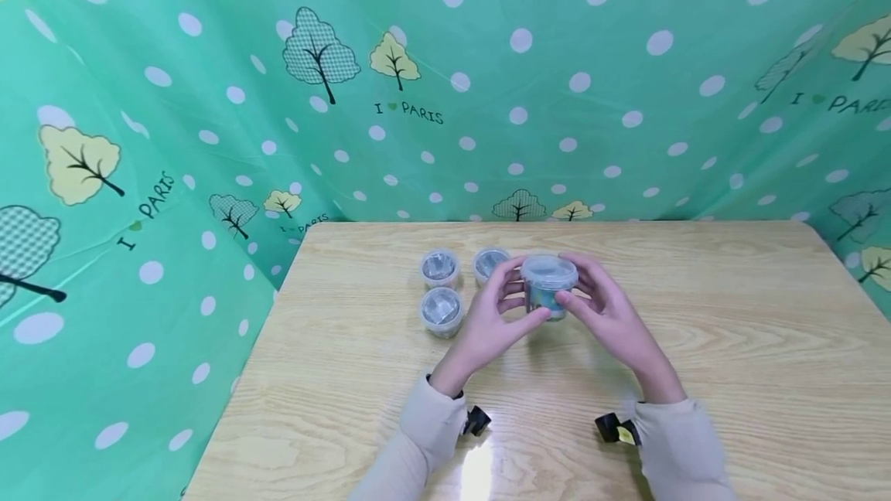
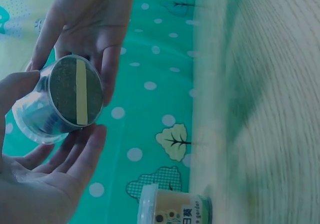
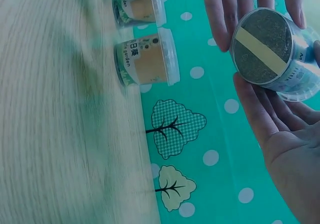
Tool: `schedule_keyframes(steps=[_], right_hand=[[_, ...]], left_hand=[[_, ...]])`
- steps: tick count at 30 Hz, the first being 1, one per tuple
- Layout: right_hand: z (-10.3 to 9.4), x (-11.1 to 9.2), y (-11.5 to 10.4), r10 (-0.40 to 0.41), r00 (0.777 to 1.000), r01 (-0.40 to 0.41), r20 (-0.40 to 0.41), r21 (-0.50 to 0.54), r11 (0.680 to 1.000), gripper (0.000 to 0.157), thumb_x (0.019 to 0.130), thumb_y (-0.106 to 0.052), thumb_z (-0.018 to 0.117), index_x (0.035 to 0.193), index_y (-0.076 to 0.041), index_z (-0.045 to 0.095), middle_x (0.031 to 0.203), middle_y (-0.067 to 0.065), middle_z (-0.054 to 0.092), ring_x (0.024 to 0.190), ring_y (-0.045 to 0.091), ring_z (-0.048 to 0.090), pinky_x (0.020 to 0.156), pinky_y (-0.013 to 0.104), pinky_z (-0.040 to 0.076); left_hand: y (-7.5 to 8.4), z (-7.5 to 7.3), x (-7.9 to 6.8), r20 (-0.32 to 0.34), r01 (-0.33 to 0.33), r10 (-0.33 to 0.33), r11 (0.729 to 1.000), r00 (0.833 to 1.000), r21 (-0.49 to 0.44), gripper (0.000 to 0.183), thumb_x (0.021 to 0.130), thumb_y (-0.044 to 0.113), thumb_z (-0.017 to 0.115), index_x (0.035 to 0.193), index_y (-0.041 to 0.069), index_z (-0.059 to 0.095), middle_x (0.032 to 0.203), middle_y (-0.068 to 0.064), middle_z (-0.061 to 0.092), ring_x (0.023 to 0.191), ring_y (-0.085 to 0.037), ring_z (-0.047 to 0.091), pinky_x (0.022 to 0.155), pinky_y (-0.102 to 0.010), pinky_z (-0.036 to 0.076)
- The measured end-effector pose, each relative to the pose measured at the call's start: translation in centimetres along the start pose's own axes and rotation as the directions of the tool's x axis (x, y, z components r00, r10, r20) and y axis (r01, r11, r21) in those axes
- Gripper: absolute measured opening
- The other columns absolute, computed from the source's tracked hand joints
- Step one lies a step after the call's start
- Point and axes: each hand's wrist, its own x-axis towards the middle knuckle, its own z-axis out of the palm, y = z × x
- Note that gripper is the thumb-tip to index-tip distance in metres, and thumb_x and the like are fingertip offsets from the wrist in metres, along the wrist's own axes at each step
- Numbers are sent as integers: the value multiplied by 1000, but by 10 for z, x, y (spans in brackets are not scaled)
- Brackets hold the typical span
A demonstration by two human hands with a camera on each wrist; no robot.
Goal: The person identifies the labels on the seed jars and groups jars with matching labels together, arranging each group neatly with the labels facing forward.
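Note:
Both hands hold a clear lidded plastic cup (image 1: 548, 277) with a blue label, raised off the table. The left hand (image 1: 483, 327) grips its left side, thumb in front and fingers behind. On the opposite side, the right hand (image 1: 612, 319) grips it the same way. Both wrist views show the cup's underside turned to the camera; dark, soil-like contents show through, and a pale yellow strip (image 2: 81, 91) crosses the bottom. What lies under the lid cannot be made out.
Three similar lidded cups stand left of the hands: one at the back left (image 1: 439, 267), one in front of it (image 1: 442, 311), and one (image 1: 490, 263) close behind the left hand. An orange label with printing shows on one cup (image 3: 145, 58). Patterned green cloth (image 1: 522, 99) hangs behind the wooden table (image 1: 731, 346).

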Motion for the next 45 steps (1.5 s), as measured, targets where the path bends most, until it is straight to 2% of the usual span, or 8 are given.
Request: schedule_keyframes(steps=[7,14,18,28,35,39,45], right_hand=[[9,2,-2,20,1000,-20,7,26,999,55,100,-5,57,150,0,33,141,25,48,123,1,54,96,19,52],[16,3,-7,74,996,-76,-56,-26,997,55,100,-14,59,150,-5,37,140,21,50,117,4,55,96,15,51],[18,1,-10,93,991,-97,-94,-34,995,54,99,-16,61,148,-6,39,138,17,50,116,5,55,93,14,52],[20,1,-15,146,985,-148,-96,-15,989,59,97,-19,66,147,-6,40,136,15,50,115,11,56,91,17,54],[21,0,-17,152,983,-156,-105,-36,987,58,97,-21,65,147,-6,40,138,14,49,117,15,55,92,15,53],[21,0,-18,146,984,-150,-105,-34,988,57,97,-21,65,147,-5,41,139,14,49,117,13,55,92,15,53],[21,0,-18,138,985,-142,-109,-38,989,56,98,-20,64,147,-5,41,139,14,49,117,13,55,92,15,53]], left_hand=[[1,-5,-5,-34,22,-23,999,999,-40,71,84,14,79,145,16,42,130,-10,57,118,-23,59,101,-29,53],[-1,-5,-7,-109,33,-37,999,993,-33,69,84,14,80,143,14,45,131,-10,59,118,-24,59,99,-32,54],[-1,-4,-8,-127,24,-28,999,992,-32,70,83,15,81,143,14,45,130,-9,61,116,-22,60,97,-32,55],[0,-1,-12,-145,39,-45,998,988,-40,70,84,14,80,145,11,43,131,-8,60,117,-21,59,97,-31,55],[1,2,-13,-158,36,-43,998,986,-44,73,84,10,79,147,9,41,133,-12,59,119,-25,59,100,-36,54],[0,2,-13,-146,41,-49,998,988,-55,74,85,6,77,148,10,39,133,-12,58,120,-25,58,101,-36,53],[-1,-1,-15,-106,45,-50,998,993,-48,71,88,8,75,148,13,38,136,-9,55,123,-21,55,103,-35,51]])
